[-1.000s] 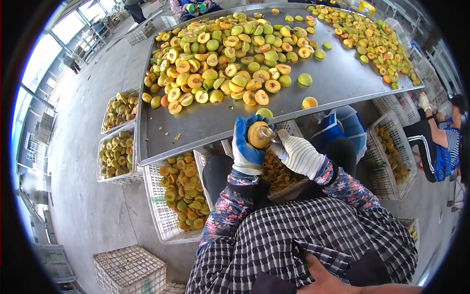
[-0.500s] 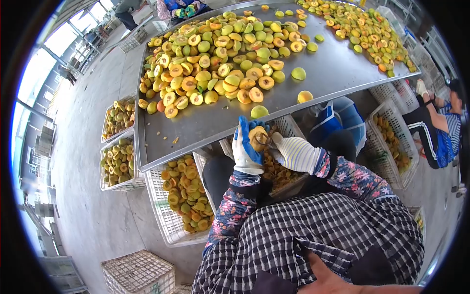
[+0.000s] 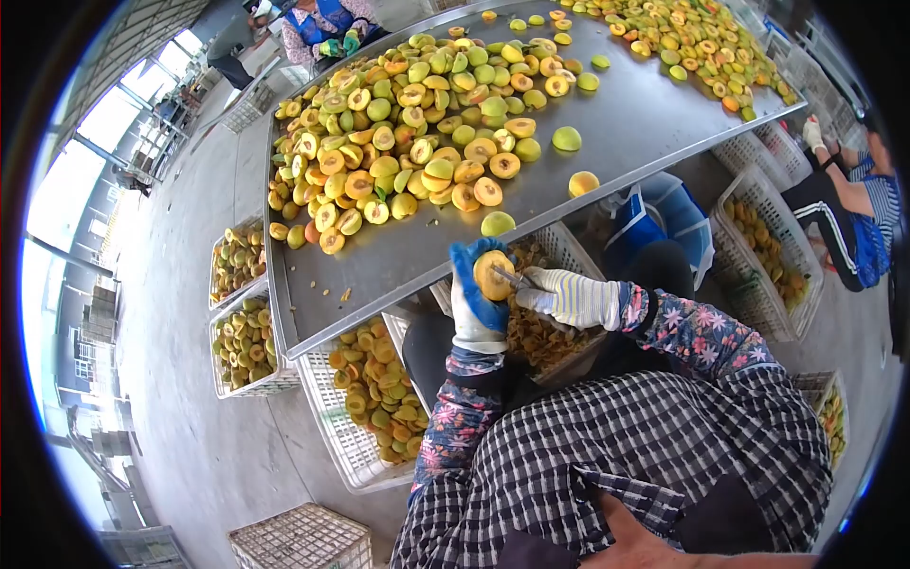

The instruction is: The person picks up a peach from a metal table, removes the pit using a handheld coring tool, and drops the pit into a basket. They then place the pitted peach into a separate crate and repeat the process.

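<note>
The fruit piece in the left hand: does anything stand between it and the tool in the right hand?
Nothing visible does: the tool in the right hand appears to touch the fruit piece in the left hand.

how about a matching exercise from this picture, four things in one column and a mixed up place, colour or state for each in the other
Things
1. left hand
2. right hand
3. larger fruit heap
4. sleeves

Places, colours, states
A. holding a metal tool
B. dark, with pink flowers
C. holding a fruit piece
D. on the metal table

Right pairs: 1-C, 2-A, 3-D, 4-B
</note>
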Available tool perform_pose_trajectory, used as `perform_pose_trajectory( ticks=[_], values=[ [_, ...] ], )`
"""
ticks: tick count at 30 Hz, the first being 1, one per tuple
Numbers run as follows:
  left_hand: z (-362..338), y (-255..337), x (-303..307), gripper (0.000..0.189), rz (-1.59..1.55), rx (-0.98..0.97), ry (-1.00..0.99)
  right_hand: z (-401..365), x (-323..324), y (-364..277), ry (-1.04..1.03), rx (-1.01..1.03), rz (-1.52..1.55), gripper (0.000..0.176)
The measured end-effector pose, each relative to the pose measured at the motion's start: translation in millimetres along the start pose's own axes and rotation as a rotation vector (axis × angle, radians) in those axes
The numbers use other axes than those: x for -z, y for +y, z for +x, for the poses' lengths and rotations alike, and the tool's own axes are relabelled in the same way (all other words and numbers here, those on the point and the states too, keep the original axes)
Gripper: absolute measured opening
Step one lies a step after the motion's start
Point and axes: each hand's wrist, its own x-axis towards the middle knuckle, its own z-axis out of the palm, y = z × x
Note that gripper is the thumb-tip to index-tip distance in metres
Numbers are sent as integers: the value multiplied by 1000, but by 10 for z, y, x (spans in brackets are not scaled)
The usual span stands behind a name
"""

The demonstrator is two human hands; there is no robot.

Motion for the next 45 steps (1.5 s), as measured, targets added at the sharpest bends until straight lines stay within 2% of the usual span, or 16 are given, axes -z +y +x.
perform_pose_trajectory(
  ticks=[3, 6, 8, 11, 13, 14, 17, 19, 21, 22, 26, 28, 31, 34, 39, 45],
  values=[
    [36, 114, -22, 30, -728, 361, 103, 224, -11, 372, 247, 490, -585, 27],
    [27, 19, -111, 39, -204, 128, 243, 172, -144, 327, 238, 381, -778, 24],
    [29, 103, -176, 34, -435, 178, 371, 146, -167, 298, 159, 379, -775, 22],
    [-44, -34, -149, 27, -262, 68, 334, 264, -100, 429, -52, 329, -624, 23],
    [-35, -18, -25, 27, 266, -26, 99, 178, -20, 216, -59, 282, -793, 26],
    [-34, -50, 21, 28, 335, -16, 36, 97, -5, 39, -69, 95, -885, 30],
    [-10, -108, 119, 28, 295, 78, -53, 295, 148, 456, -193, 399, -1081, 28],
    [31, -14, 116, 30, 325, 127, -97, 352, 157, 462, -186, 421, -481, 27],
    [110, 27, 151, 33, 93, 403, -82, 255, 247, 302, -284, 195, -491, 28],
    [122, 48, 131, 35, 74, 403, -18, 227, 236, 283, -144, 314, -681, 27],
    [186, 124, -36, 41, -64, 380, 202, 54, 9, 50, 125, 193, -864, 25],
    [148, 86, -69, 41, -108, 373, 269, 247, -62, 375, 59, 210, -495, 28],
    [112, 1, 35, 40, -77, 329, 118, 145, 26, 311, -73, 204, -235, 32],
    [162, 95, 119, 39, 273, 263, -176, 64, 63, 206, -200, -59, 60, 33],
    [170, 135, -28, 43, -121, 378, 41, 36, -2, 194, -275, -242, 538, 30],
    [165, 71, 58, 43, -171, 449, -38, -31, -45, 120, -204, -150, 284, 30]
  ],
)
